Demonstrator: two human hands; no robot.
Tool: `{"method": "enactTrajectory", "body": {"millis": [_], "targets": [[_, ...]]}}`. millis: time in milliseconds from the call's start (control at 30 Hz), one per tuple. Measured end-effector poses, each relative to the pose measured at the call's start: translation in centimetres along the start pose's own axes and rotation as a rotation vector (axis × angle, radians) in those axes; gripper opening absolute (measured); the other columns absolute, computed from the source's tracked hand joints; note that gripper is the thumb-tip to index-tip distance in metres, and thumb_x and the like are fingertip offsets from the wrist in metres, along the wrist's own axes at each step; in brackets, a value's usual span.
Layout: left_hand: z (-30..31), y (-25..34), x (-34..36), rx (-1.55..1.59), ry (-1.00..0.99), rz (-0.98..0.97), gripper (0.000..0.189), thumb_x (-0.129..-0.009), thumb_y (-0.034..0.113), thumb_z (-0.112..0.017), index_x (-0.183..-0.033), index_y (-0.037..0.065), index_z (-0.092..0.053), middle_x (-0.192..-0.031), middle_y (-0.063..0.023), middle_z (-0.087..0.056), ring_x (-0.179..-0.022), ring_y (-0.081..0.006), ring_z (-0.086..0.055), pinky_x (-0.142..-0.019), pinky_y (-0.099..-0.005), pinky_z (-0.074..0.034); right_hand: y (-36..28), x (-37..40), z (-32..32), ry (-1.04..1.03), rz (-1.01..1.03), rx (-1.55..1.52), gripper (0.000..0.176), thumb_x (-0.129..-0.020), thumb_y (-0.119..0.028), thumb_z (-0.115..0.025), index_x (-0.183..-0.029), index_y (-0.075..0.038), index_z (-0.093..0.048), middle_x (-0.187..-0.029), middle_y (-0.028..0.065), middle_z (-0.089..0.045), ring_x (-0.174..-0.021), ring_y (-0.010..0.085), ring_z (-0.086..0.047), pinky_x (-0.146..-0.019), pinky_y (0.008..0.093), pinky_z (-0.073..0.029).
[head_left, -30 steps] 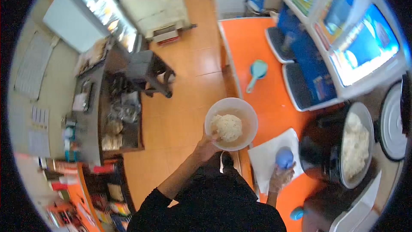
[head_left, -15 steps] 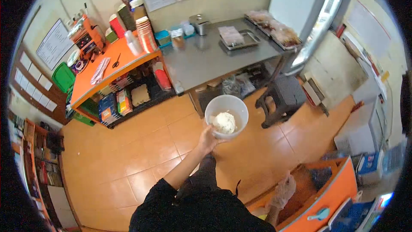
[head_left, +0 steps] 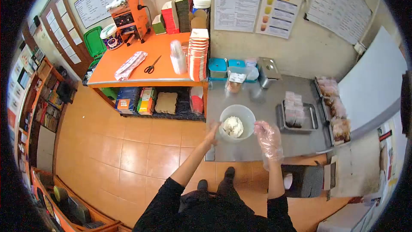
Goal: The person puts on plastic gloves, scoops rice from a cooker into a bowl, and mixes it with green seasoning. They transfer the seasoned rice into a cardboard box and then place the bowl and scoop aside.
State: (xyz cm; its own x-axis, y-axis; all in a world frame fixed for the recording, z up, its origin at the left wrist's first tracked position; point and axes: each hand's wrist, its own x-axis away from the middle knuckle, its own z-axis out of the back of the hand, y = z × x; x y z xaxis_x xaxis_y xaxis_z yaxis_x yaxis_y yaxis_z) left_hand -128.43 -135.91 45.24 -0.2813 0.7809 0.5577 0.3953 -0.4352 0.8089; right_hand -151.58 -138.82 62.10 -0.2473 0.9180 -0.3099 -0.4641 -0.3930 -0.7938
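A translucent plastic bowl (head_left: 249, 122) with a lump of white dough-like food (head_left: 233, 126) in it is over the front edge of the steel table (head_left: 223, 152). My left hand (head_left: 211, 135), bare and a little blurred, grips the bowl at its left rim. On the opposite side is my right hand (head_left: 269, 139) in a clear plastic glove, its fingertips right at the bowl's right rim. The glove's folds and glare hide how its fingers are closed.
On the steel table are blue-lidded boxes (head_left: 218, 65), a metal container (head_left: 268, 72) and a tray (head_left: 315, 120) of wrapped packs. An orange table (head_left: 161, 66) with scissors (head_left: 152, 65) and stacked cartons (head_left: 198, 56) adjoins it. A dark stool (head_left: 307, 176) stands at lower right.
The view has turned right and come closer to the steel table. The bowl has gone from above the floor to the table's edge. My gloved right hand has come up beside it.
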Motion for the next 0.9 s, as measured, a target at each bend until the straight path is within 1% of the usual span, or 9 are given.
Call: {"method": "enactTrajectory", "body": {"millis": [33, 100, 200, 300, 367, 433, 633, 767, 900], "targets": [[0.9, 0.3, -2.9, 0.023, 0.021, 0.002, 0.079, -0.079, 0.045, -0.067, -0.146, 0.023, -0.031, -0.139, -0.0169, -0.04, -0.125, -0.0336, -0.04, -0.089, -0.0526, -0.045, 0.6, -3.3, -0.4, -0.027, 0.035, 0.014, 0.009, -0.084, -0.005, -0.063, -0.092, -0.006, -0.068, -0.083, 0.0103, -0.067, -0.075, 0.0269, -0.064, -0.071, 0.0367, -0.051], [2.4, 1.9, -8.4, -0.364, 0.344, -0.507, 0.063, -0.085, 0.035, -0.062, -0.139, 0.009, -0.042, -0.126, -0.019, -0.052, -0.119, -0.0322, -0.046, -0.09, -0.0447, -0.045, 1.2, -10.8, -1.7, -0.055, 0.196, 0.035, 0.01, -0.083, -0.003, -0.063, -0.092, -0.006, -0.068, -0.084, 0.0117, -0.068, -0.076, 0.0277, -0.064, -0.071, 0.037, -0.051], [1.7, 6.7, -15.8, -0.336, 0.308, -0.805, 0.05, -0.086, 0.022, -0.06, -0.13, -0.001, -0.048, -0.114, -0.0194, -0.057, -0.115, -0.0334, -0.05, -0.093, -0.0411, -0.044, 2.1, -24.3, -5.9, -0.154, 0.512, 0.076, 0.015, -0.083, -0.004, -0.06, -0.093, -0.009, -0.069, -0.092, 0.0149, -0.069, -0.082, 0.0312, -0.066, -0.074, 0.0403, -0.052], [0.7, 9.3, -23.0, -0.432, 0.366, -0.951, 0.056, -0.081, 0.01, -0.062, -0.132, -0.001, -0.044, -0.12, -0.0213, -0.053, -0.115, -0.037, -0.05, -0.098, -0.0443, -0.042, 6.1, -36.1, -14.6, -0.427, 0.563, 0.356, 0.022, -0.084, -0.012, -0.055, -0.099, -0.014, -0.071, -0.106, 0.016, -0.068, -0.098, 0.0315, -0.065, -0.085, 0.0416, -0.051], [-0.9, 12.0, -23.0, -0.486, 0.397, -0.855, 0.065, -0.077, 0.007, -0.065, -0.136, -0.001, -0.039, -0.128, -0.0237, -0.046, -0.121, -0.0404, -0.045, -0.104, -0.0442, -0.037, 7.4, -40.7, -18.7, -0.632, 0.567, 0.455, 0.024, -0.083, -0.015, -0.055, -0.101, -0.016, -0.072, -0.111, 0.0159, -0.067, -0.102, 0.0311, -0.064, -0.088, 0.041, -0.051], [-1.5, 13.0, -24.9, -0.556, 0.456, -0.984, 0.075, -0.074, 0.005, -0.067, -0.141, 0.001, -0.032, -0.135, -0.0243, -0.039, -0.127, -0.0425, -0.039, -0.109, -0.045, -0.032, 6.5, -42.7, -22.0, -0.997, 0.519, 0.863, 0.03, -0.091, -0.019, -0.045, -0.105, -0.011, -0.07, -0.123, 0.0146, -0.062, -0.112, 0.0275, -0.061, -0.093, 0.0399, -0.05], [-2.2, 15.1, -25.5, -0.492, 0.501, -0.982, 0.08, -0.073, 0.006, -0.07, -0.143, 0.002, -0.03, -0.135, -0.0237, -0.038, -0.129, -0.0416, -0.037, -0.11, -0.0451, -0.031, 16.6, -45.7, -31.3, -0.926, 0.278, 1.016, 0.032, -0.087, -0.021, -0.051, -0.108, -0.008, -0.071, -0.123, 0.017, -0.062, -0.113, 0.0329, -0.061, -0.091, 0.0432, -0.051], [-2.9, 16.5, -24.4, -0.311, 0.379, -0.876, 0.082, -0.071, 0.006, -0.071, -0.142, 0.002, -0.03, -0.136, -0.0231, -0.038, -0.128, -0.0412, -0.037, -0.109, -0.0441, -0.031, 12.8, -44.8, -28.8, -0.851, 0.079, 0.943, 0.032, -0.084, -0.025, -0.055, -0.106, -0.008, -0.072, -0.119, 0.017, -0.064, -0.108, 0.034, -0.064, -0.089, 0.0453, -0.052], [-3.2, 16.4, -25.1, -0.429, 0.47, -0.943, 0.086, -0.068, 0.007, -0.074, -0.142, 0.001, -0.03, -0.137, -0.0214, -0.039, -0.128, -0.0401, -0.036, -0.108, -0.0449, -0.031, 10.9, -44.5, -28.0, -0.845, 0.057, 0.97, 0.032, -0.084, -0.025, -0.055, -0.105, -0.007, -0.072, -0.117, 0.0198, -0.065, -0.108, 0.0346, -0.064, -0.09, 0.0443, -0.051]]}}
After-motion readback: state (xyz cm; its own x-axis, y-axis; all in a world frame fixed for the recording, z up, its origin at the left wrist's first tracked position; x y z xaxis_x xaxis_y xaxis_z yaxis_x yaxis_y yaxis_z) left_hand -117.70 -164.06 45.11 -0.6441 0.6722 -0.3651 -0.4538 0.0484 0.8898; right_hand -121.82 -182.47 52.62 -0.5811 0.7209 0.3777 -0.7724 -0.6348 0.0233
